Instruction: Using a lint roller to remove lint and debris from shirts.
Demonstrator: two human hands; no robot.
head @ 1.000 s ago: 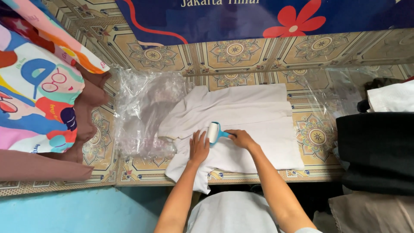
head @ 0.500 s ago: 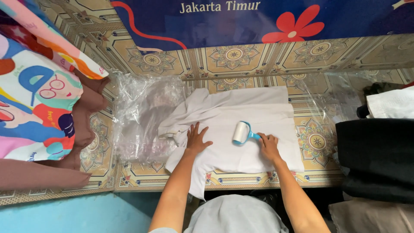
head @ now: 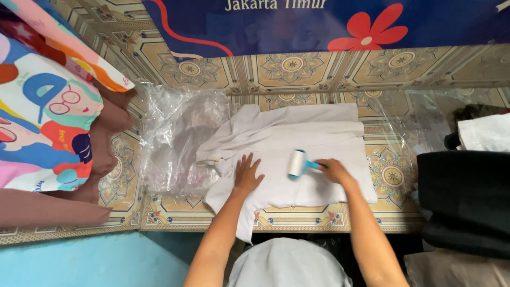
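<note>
White shirt (head: 297, 154) under flat left hand (head: 247, 174); right hand (head: 333, 170) fingers grip blue lint roller (head: 297, 163)

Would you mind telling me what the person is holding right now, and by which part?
The right hand holds a lint roller by its blue handle. The left hand holds nothing; it lies flat on the white garment.

roller handle (head: 314, 165) hidden in right hand (head: 333, 170), black garment (head: 467, 202) cut off

My counter (head: 393, 175): ornate gold medallion-pattern covering, running up the wall behind. Dark blue banner (head: 319, 26) with red flower above. Light blue floor (head: 79, 260) lower left. Even, soft light.
</note>
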